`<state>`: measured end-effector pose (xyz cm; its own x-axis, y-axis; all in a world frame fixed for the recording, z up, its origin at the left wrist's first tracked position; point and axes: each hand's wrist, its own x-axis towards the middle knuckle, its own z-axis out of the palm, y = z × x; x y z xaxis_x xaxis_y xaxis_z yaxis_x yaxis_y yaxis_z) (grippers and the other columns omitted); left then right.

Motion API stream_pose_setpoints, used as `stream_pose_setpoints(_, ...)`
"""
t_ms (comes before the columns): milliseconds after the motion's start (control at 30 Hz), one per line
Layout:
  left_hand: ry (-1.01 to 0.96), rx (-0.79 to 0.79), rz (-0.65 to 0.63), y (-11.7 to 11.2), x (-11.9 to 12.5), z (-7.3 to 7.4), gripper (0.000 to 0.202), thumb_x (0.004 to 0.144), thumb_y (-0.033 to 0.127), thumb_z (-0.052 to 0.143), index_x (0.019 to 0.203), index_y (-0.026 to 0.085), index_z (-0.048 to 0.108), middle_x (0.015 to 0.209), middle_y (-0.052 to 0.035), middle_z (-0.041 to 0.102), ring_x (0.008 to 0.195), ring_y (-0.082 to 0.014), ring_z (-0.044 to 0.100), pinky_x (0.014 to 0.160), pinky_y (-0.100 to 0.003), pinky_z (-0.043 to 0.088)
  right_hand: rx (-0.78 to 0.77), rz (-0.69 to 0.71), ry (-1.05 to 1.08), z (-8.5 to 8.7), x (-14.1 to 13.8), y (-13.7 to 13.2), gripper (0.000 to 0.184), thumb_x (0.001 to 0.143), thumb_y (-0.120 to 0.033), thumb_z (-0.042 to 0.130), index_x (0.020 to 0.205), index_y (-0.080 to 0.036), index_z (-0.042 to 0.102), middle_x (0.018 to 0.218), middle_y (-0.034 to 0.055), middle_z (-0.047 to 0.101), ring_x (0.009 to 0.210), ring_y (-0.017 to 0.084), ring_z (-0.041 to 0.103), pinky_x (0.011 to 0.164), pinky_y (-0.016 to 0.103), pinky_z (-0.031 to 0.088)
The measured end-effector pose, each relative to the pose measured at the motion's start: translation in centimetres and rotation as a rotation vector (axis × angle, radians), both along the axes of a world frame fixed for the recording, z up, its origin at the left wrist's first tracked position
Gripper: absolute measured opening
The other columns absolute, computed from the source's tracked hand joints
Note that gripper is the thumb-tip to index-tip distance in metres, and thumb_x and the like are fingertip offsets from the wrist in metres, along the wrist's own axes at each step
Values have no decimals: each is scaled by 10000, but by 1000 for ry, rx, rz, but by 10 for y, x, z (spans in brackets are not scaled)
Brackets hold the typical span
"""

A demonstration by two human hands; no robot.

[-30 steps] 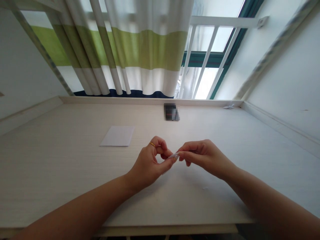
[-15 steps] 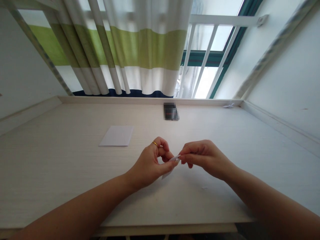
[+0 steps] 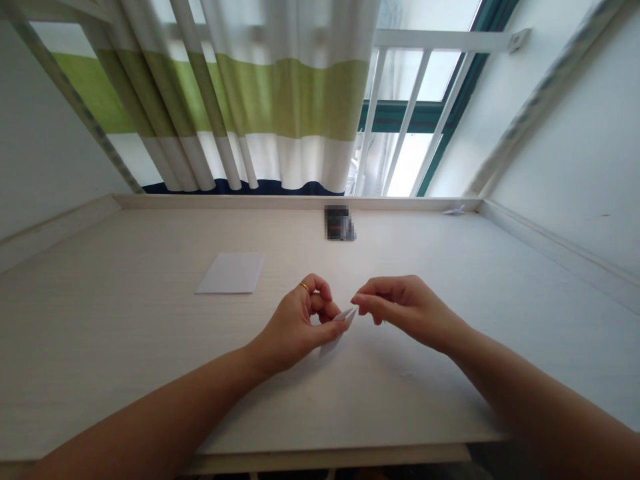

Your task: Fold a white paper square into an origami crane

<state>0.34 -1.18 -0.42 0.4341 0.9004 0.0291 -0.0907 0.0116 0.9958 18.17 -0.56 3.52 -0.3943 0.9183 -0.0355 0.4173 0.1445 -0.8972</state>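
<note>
A small folded piece of white paper (image 3: 331, 347) is pinched between the thumb and fingers of my left hand (image 3: 296, 328), which wears a gold ring. Its pointed tip with loose layers sticks out to the right. My right hand (image 3: 405, 308) has its thumb and forefinger pressed together right at that tip. Whether the right fingertips grip the paper's edge or only touch it is hard to see. Both hands are above the pale table (image 3: 150, 373), near its front edge.
A flat white paper sheet (image 3: 230, 273) lies on the table to the left. Near the back ledge sits a dark, pixelated object (image 3: 338, 223). A small white folded paper piece (image 3: 454, 210) lies in the back right corner. Beyond hang curtains (image 3: 295, 100) and white railings (image 3: 410, 113).
My right fingertips have shifted slightly up and left at the paper's tip. The tip now shows more, its layers spread a little apart. The whole view has drifted slightly.
</note>
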Motion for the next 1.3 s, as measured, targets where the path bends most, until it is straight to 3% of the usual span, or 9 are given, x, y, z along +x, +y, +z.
stream_pose_setpoints(233,4,16,8,-1,2,1,306,685,184,639,776,193,347,571,68,534,513,-61,477,520,-201,377,-73,50,-18,-8,-6,-1,145,689,-273,606,650,-133,614,552,-16,530,522,79,446,484,208,346)
stream_pose_setpoints(567,20,8,-9,0,2,0,324,692,219,639,778,200,327,574,69,539,494,-59,471,486,-193,362,107,41,-159,-7,-11,-7,104,713,-171,536,636,-140,599,557,-5,540,527,94,444,494,216,338)
stream_pose_setpoints(700,9,14,-18,0,1,0,320,691,222,640,779,204,333,588,69,553,516,-67,486,504,-204,371,158,35,-140,-7,-12,-8,121,708,-178,540,599,-143,578,524,-20,515,503,83,422,476,206,327)
stream_pose_setpoints(1000,49,-32,12,4,-3,3,389,623,178,697,842,196,376,692,18,664,627,-104,562,620,-249,390,-1,-63,7,-5,-6,-2,112,686,-223,587,634,-126,606,512,-16,524,486,82,441,460,210,349)
stream_pose_setpoints(1300,-36,-114,98,6,0,0,437,567,160,731,808,197,369,703,25,655,597,-115,593,603,-267,442,102,5,-90,-12,-9,-3,137,706,-206,560,591,-133,575,527,-16,510,503,81,422,470,208,335)
